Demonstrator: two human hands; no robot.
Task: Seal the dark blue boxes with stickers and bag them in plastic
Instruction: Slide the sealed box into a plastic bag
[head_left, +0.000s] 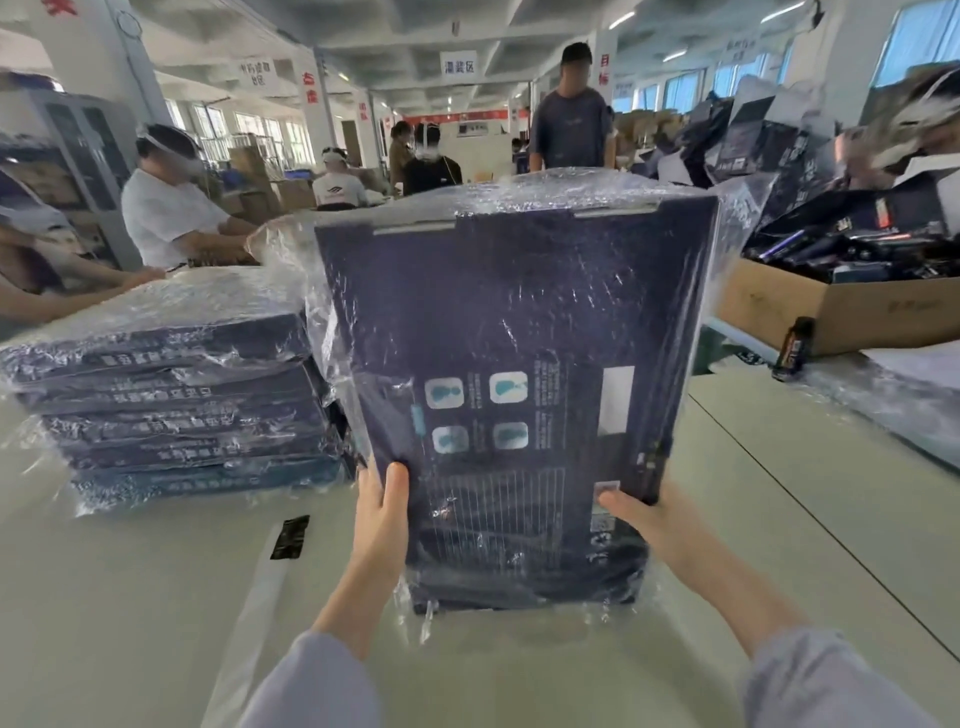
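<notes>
Workshop table: bagged box between left grip, right grip, thumbs clamping lower edges.

Five bagged boxes in stack; one held box; one cardboard carton; one bottle.

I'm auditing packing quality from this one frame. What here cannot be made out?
Head view only:
- Whether the held box is sticker-sealed: glare on the wrinkled plastic bag covers its face.
- Fingers of the left hand and right hand: behind the box, only the thumbs show.
- Box print: blurred and too small.
- Bagged stack: box count unclear under glare.
- Carton contents: dark and blurred.
</notes>
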